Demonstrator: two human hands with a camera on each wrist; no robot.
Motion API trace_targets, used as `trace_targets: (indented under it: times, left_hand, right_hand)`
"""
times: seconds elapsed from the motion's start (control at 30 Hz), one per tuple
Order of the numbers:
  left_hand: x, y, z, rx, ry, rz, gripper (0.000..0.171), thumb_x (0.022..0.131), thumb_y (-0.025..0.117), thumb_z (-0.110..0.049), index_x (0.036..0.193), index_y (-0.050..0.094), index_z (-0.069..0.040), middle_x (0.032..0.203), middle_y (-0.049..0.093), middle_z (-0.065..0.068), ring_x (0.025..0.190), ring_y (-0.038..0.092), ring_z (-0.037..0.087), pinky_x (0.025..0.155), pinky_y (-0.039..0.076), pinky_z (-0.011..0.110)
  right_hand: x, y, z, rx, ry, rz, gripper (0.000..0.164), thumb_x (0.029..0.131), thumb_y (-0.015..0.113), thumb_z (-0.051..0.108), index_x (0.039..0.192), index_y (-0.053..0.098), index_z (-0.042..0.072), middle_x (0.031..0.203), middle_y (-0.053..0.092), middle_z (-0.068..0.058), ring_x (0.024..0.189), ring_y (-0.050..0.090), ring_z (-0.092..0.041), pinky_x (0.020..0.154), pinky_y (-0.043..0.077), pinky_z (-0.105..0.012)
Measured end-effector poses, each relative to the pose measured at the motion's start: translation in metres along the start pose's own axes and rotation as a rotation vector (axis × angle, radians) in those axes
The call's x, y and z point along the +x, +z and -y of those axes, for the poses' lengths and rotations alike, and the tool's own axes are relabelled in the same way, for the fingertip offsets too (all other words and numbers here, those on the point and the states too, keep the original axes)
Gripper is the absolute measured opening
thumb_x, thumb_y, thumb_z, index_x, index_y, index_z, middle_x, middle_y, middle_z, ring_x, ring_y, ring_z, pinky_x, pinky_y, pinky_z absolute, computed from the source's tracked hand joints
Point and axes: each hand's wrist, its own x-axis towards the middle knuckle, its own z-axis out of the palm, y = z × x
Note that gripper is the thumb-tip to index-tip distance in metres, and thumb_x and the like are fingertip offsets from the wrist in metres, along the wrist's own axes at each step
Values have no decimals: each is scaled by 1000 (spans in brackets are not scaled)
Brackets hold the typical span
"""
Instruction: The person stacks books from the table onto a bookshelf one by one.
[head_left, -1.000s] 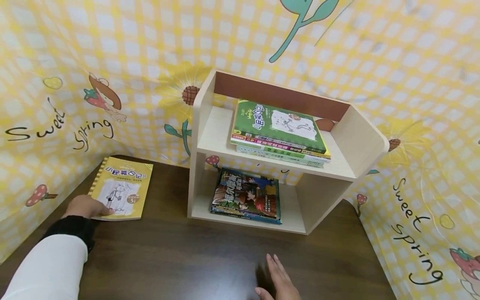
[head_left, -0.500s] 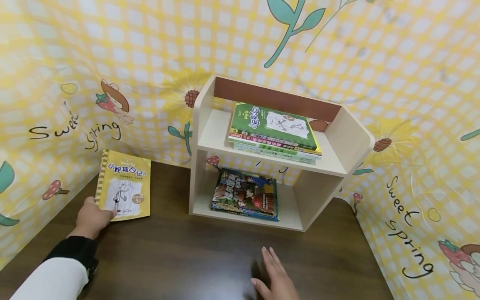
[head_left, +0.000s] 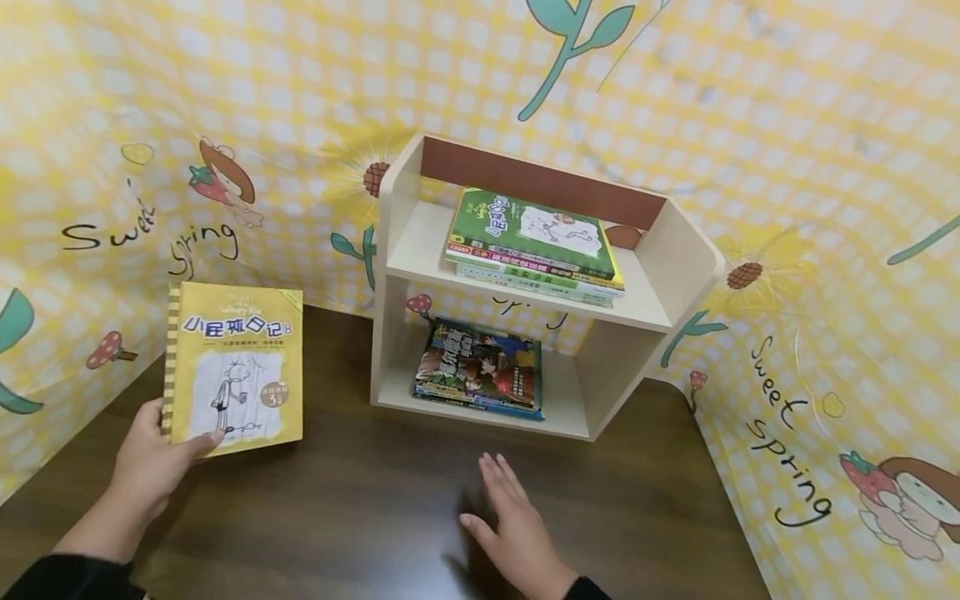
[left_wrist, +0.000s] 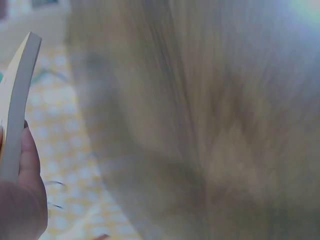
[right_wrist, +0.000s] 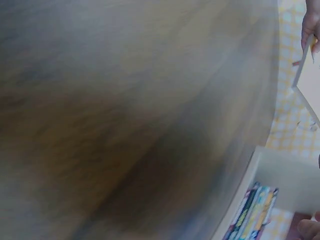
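My left hand (head_left: pixel 153 458) grips a yellow book (head_left: pixel 236 333) by its lower left corner, thumb over the cover and fingers behind. The book is tilted up, its cover facing me. In the left wrist view the book's page edge (left_wrist: pixel 22 105) rises between thumb and fingers. My right hand (head_left: pixel 517 525) is held over the table in front of the shelf, fingers straight, holding nothing. In the right wrist view only fingertips (right_wrist: pixel 310 229) of it show at the lower right corner.
A small two-tier shelf (head_left: pixel 630 367) stands on the dark wooden table (head_left: pixel 360 517). A stack of books topped by a green one (head_left: pixel 536 233) lies on its upper tier, and dark comic books (head_left: pixel 480 367) lie below. Yellow checked cloth (head_left: pixel 300 83) hangs behind and at both sides.
My left hand has lifted the yellow book off the table and tilted it up, bringing it closer. My right hand has moved forward and slightly left, further into view.
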Motion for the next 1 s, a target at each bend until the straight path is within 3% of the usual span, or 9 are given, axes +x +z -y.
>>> trace_targets:
  times: [0.13,0.3,0.4,0.5,0.6,0.7,0.8,0.9,1.0]
  left_hand:
    - [-28,4,-17,-124,48,60,58,81,73,5,113,37,-27,89,58,-28,76,61,-4,64,53,15]
    - [-59,23,-29,-414,101,152,58,80,65,18,115,40,-21,97,67,-19,81,66,1,66,53,16]
    - [-69,40,-34,-532,128,217,58,80,59,23,117,40,-16,102,70,-14,85,68,4,68,54,18]
    - [-76,60,-38,-581,143,274,58,80,56,25,119,39,-15,105,70,-11,88,69,7,71,55,20]
    - [-83,85,-44,-599,128,318,58,80,56,24,119,38,-14,105,70,-10,88,69,9,72,56,22]
    - [-93,112,-52,-583,76,346,58,80,59,22,120,38,-15,103,70,-10,87,69,11,71,56,24]
    - [-103,139,-63,-554,5,364,58,79,62,18,121,37,-13,99,71,-10,85,69,12,70,57,26]
    - [-112,164,-75,-535,-81,363,58,79,64,15,122,34,-10,96,69,-12,84,69,12,71,57,28]
    - [-118,185,-88,-547,-145,331,59,79,64,15,124,32,-7,93,68,-14,83,69,12,73,58,29]
  right_hand:
    - [15,-3,16,53,-14,14,72,94,61,38,153,28,13,158,26,-6,142,29,-27,108,35,-53]
    - [27,-11,32,247,38,45,73,94,60,44,154,24,23,159,22,-2,139,35,-27,106,38,-51]
    - [30,-15,37,401,53,73,75,93,60,45,155,21,25,159,23,-3,138,37,-28,105,39,-54]
    - [31,-19,41,577,57,108,77,94,60,41,155,17,25,158,25,-5,135,41,-29,105,38,-55]
    - [30,-21,45,705,62,132,78,95,61,34,156,13,21,156,28,-8,132,46,-28,104,42,-48]
    - [29,-22,46,800,59,149,79,96,61,29,156,12,18,151,35,-11,124,53,-27,98,48,-38]
    - [27,-22,44,909,23,148,70,99,56,25,155,16,19,141,48,-14,113,61,-26,89,53,-35]
    - [24,-22,41,973,3,80,59,101,50,23,153,22,22,128,57,-13,104,65,-24,84,56,-35]
    - [20,-25,37,978,57,-44,55,103,46,23,153,23,25,122,59,-9,98,65,-22,81,55,-32]
